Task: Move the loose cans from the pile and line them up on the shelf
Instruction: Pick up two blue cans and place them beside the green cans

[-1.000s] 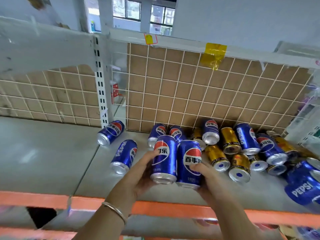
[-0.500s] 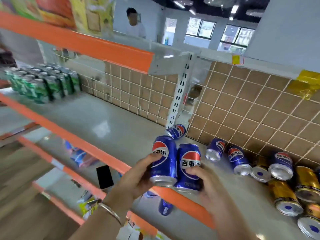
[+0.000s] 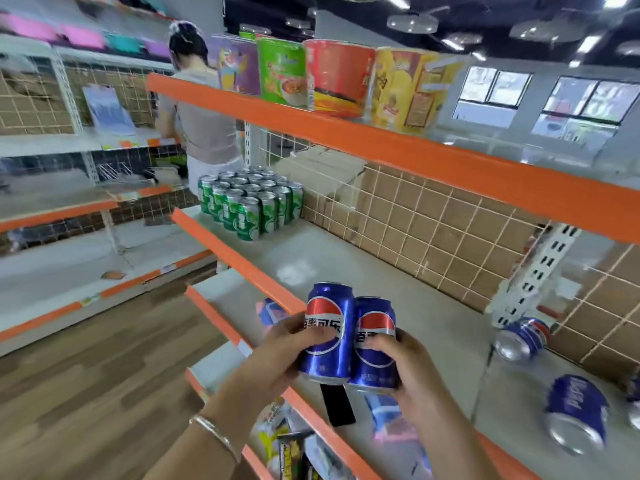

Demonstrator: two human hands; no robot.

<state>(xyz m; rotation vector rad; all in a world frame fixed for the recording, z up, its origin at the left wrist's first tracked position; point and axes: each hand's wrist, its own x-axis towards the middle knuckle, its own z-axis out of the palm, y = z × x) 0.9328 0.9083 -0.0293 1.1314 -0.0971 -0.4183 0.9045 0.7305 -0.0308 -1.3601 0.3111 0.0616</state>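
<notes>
My left hand [image 3: 277, 351] grips an upright blue Pepsi can [image 3: 329, 327], and my right hand [image 3: 405, 362] grips a second upright blue Pepsi can [image 3: 375, 344]. The two cans touch side by side in the air above the orange front edge of the grey shelf [image 3: 346, 258]. Two loose blue cans lie on their sides at the right, one by the shelf post [image 3: 521, 337] and one nearer the front [image 3: 576, 414]. A block of upright green cans [image 3: 249, 202] stands at the shelf's far left end.
Tan wire-grid back panel [image 3: 433, 230] closes the shelf behind. An orange shelf [image 3: 381, 147] above carries noodle cups and bags. Lower shelves hold packets. A person [image 3: 201, 116] stands at the far end of the aisle, over a wooden floor [image 3: 86, 375].
The view has swung left along the shelf, away from the can pile. Both hands carried their two cans leftward, still held together; the green cans now show closer.
</notes>
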